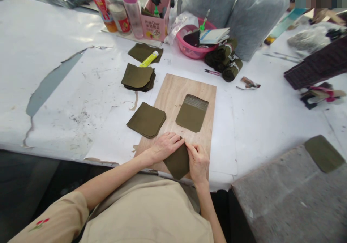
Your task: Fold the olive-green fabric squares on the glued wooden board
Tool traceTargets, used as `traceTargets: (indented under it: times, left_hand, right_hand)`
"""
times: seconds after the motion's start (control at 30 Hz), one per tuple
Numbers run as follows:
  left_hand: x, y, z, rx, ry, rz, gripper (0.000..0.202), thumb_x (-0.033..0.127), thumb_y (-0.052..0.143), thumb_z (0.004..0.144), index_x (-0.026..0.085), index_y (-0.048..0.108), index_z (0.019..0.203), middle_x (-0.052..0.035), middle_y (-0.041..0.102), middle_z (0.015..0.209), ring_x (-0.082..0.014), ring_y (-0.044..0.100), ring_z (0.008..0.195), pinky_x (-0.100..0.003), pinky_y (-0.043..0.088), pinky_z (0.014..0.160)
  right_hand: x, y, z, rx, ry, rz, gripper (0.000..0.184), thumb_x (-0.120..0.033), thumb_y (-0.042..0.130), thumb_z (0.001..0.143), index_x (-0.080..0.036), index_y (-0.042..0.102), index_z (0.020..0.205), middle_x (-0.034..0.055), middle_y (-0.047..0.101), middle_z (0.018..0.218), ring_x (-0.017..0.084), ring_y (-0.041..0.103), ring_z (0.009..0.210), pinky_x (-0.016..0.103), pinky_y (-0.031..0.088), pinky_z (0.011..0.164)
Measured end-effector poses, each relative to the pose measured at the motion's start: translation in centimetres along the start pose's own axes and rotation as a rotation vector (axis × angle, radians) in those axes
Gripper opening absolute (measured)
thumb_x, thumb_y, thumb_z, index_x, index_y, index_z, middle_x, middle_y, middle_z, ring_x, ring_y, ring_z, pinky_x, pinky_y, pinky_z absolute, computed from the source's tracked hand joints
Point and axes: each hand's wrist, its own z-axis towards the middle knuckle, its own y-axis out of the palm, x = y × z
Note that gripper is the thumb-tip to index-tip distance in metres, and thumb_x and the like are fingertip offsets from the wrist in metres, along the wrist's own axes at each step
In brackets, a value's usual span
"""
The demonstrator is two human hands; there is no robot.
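My left hand (164, 146) and my right hand (198, 161) press together on a small olive fabric piece (177, 162) at the near end of a wooden board (176, 91). The fingertips of both hands pinch its top edge. Farther up the board lies another olive piece (191, 115) with a grey strip along its top. A stack of olive fabric squares (146, 119) sits just left of the board, beside my left hand.
Two more olive stacks (138, 77) (145, 51) lie behind, one with a yellow tube (149, 59) on it. A pink basin (191, 49), bottles, a pink box, rolled fabric (225, 60), small snips (212, 72) and grey bagged bundles stand at the back. A grey padded surface (287, 199) at right carries an olive piece (324, 153).
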Motion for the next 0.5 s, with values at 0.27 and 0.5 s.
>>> traceTargets:
  times: [0.27,0.5]
  left_hand:
    - [-0.01,0.26,0.02,0.017,-0.004,-0.023,0.024,0.014,0.04,0.098,0.014,0.056,0.116,-0.009,0.06,0.096,-0.0204,0.057,0.091,-0.036,0.048,0.082]
    - [-0.05,0.23,0.03,0.018,0.006,-0.006,0.022,0.016,0.043,0.098,0.014,0.057,0.115,-0.0083,0.059,0.097,-0.0205,0.056,0.092,-0.035,0.048,0.083]
  right_hand:
    - [-0.04,0.04,0.02,0.015,-0.007,-0.009,0.032,-0.029,0.041,0.099,-0.028,0.068,0.114,0.0053,0.061,0.092,0.015,0.056,0.084,0.028,0.046,0.078]
    - [-0.02,0.0,0.07,0.006,0.006,0.0,0.031,-0.03,0.041,0.099,-0.027,0.069,0.114,0.0048,0.061,0.091,0.015,0.056,0.084,0.027,0.045,0.078]
